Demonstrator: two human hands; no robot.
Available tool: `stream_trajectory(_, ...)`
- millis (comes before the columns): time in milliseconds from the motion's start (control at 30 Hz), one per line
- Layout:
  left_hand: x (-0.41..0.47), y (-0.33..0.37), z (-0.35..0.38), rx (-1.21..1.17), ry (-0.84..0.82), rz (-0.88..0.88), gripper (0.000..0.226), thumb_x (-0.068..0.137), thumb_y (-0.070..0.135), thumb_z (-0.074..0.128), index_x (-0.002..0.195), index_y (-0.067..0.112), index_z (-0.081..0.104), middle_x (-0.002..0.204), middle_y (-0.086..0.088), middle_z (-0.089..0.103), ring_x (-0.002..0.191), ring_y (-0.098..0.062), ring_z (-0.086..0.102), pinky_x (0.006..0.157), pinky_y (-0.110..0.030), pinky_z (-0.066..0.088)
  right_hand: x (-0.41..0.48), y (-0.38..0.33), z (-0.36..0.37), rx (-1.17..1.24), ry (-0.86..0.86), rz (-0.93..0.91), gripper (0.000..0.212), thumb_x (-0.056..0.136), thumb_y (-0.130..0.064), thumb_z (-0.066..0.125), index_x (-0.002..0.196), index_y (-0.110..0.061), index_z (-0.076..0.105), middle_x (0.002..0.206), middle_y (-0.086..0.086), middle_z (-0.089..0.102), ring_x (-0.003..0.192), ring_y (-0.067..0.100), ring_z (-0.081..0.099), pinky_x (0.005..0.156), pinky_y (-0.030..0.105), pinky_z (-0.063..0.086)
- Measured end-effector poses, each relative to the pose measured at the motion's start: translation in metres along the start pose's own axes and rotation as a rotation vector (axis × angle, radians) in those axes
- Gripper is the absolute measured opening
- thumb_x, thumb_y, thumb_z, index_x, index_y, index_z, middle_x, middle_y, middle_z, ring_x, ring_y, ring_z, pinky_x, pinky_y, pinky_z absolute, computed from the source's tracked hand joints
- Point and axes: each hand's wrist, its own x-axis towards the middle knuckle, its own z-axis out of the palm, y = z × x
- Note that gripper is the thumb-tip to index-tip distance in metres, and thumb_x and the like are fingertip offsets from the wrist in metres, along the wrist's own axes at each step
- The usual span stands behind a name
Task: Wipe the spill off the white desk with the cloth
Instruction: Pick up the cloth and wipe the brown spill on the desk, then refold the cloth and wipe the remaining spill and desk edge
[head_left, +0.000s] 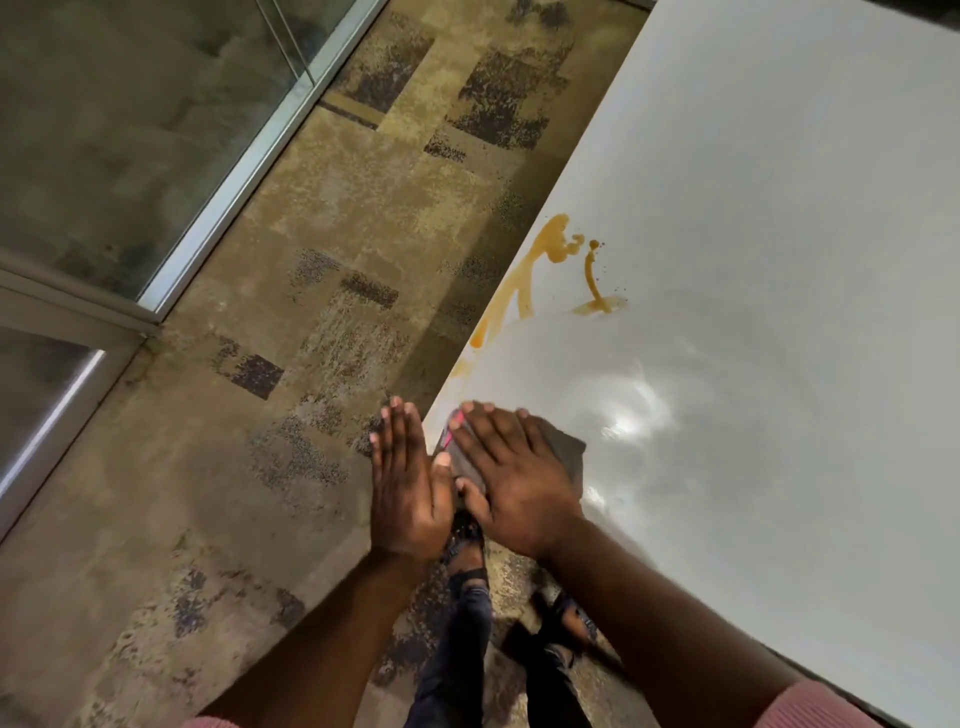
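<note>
Your right hand (511, 470) presses flat on the cloth (569, 452) at the table (779, 260) edge; your left hand (408, 478) hovers open beside it. The spill (550, 260) lies ahead, stretched along that edge, nearer your right.

cloth (569, 454): largely hidden under the right hand (511, 475); only a grey corner and a pink-edged strip at the desk edge are seen.
white desk (779, 260): cut off at the right and far edges of the picture; its full extent cannot be told.
spill (540, 270): its near end at the desk edge is faint and smeared.
sleeves (815, 704): pink cuffs are cut off at the near edge.
feet (467, 551): partly hidden behind the hands; the footwear is too dark to be made out.
</note>
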Motion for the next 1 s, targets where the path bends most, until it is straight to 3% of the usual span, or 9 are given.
stream_trajectory(133, -0.001, 0.011, -0.009, 0.031, -0.073, 0.111, 0.066, 0.108, 0.040, 0.026, 0.165, 0.010, 0.011, 0.175, -0.010, 0.007, 0.164, -0.023, 0.001, 0.133, -0.047, 0.004, -0.019, 0.007, -0.013, 0.098, 0.005, 0.004, 0.067, 0.107, -0.051, 0.038, 0.165, -0.019, 0.026, 0.174, 0.003, 0.019, 0.162, 0.020, 0.010, 0.132, 0.046, 0.007)
stream_trajectory(233, 0.010, 0.025, -0.010, 0.058, -0.095, 0.210, 0.061, 0.109, 0.033, 0.039, 0.165, 0.015, 0.022, 0.175, -0.006, 0.013, 0.163, -0.020, 0.004, 0.132, -0.045, 0.004, -0.037, 0.028, -0.030, 0.165, 0.107, 0.203, 0.058, 0.108, -0.044, 0.041, 0.160, -0.018, 0.037, 0.166, 0.005, 0.040, 0.155, 0.022, 0.032, 0.130, 0.042, 0.015)
stream_trajectory(367, 0.032, 0.043, -0.015, 0.162, -0.198, 0.354, 0.062, 0.104, 0.023, 0.051, 0.162, 0.014, 0.032, 0.171, -0.003, 0.028, 0.162, -0.021, 0.012, 0.132, -0.051, 0.006, -0.058, 0.048, -0.047, 0.128, 0.194, 0.348, 0.048, 0.103, -0.036, 0.051, 0.146, -0.018, 0.055, 0.129, 0.002, 0.068, 0.119, 0.025, 0.059, 0.105, 0.040, 0.035)
stream_trajectory(500, 0.047, 0.056, -0.031, 0.295, -0.281, 0.367, 0.062, 0.099, 0.027, 0.059, 0.157, 0.017, 0.043, 0.146, -0.004, 0.059, 0.148, -0.026, 0.042, 0.130, -0.057, 0.005, -0.058, 0.047, -0.058, 0.144, 0.173, 0.392, 0.044, 0.093, -0.028, 0.060, 0.135, -0.018, 0.066, 0.117, 0.003, 0.074, 0.111, 0.030, 0.066, 0.097, 0.041, 0.035)
stream_trajectory(600, 0.059, 0.064, -0.044, 0.324, -0.327, 0.358, 0.041, 0.099, 0.032, 0.059, 0.139, 0.022, 0.062, 0.127, -0.001, 0.061, 0.131, -0.025, 0.050, 0.130, -0.051, 0.005, -0.052, 0.042, -0.075, 0.160, 0.192, 0.408, 0.043, 0.087, -0.031, 0.051, 0.121, -0.018, 0.074, 0.110, 0.005, 0.075, 0.105, 0.033, 0.068, 0.094, 0.045, 0.041)
stream_trajectory(667, 0.067, 0.074, -0.054, 0.329, -0.287, 0.383, 0.028, 0.098, 0.031, 0.060, 0.123, 0.024, 0.070, 0.121, -0.001, 0.061, 0.126, -0.026, 0.052, 0.128, -0.049, 0.011, -0.048, 0.041, -0.090, 0.155, 0.254, 0.417, 0.042, 0.085, -0.034, 0.046, 0.110, -0.020, 0.076, 0.104, 0.005, 0.074, 0.099, 0.034, 0.067, 0.090, 0.044, 0.041)
stream_trajectory(767, 0.077, 0.094, -0.067, 0.263, -0.132, 0.447, 0.017, 0.091, 0.022, 0.067, 0.108, 0.020, 0.071, 0.116, -0.005, 0.065, 0.117, -0.031, 0.058, 0.123, -0.054, 0.025, -0.043, 0.050, -0.110, 0.138, 0.404, 0.449, 0.022, 0.087, -0.018, 0.064, 0.107, -0.020, 0.074, 0.104, 0.004, 0.070, 0.095, 0.033, 0.064, 0.089, 0.043, 0.038)
stream_trajectory(867, 0.083, 0.112, -0.075, 0.169, 0.007, 0.494, 0.019, 0.085, 0.015, 0.072, 0.103, 0.017, 0.068, 0.113, -0.002, 0.068, 0.112, -0.030, 0.063, 0.121, -0.055, 0.030, -0.041, 0.058, -0.126, 0.108, 0.527, 0.410, 0.026, 0.085, -0.007, 0.073, 0.108, -0.019, 0.072, 0.107, 0.004, 0.067, 0.097, 0.028, 0.061, 0.091, 0.040, 0.035)
stream_trajectory(1000, 0.074, 0.111, -0.071, 0.138, -0.008, 0.511, 0.021, 0.081, 0.008, 0.077, 0.100, 0.011, 0.068, 0.111, -0.006, 0.070, 0.119, -0.031, 0.065, 0.125, -0.055, 0.027, -0.053, 0.057, -0.119, 0.064, 0.487, 0.345, 0.025, 0.083, -0.007, 0.071, 0.106, -0.016, 0.071, 0.106, 0.006, 0.068, 0.099, 0.031, 0.064, 0.094, 0.041, 0.035)
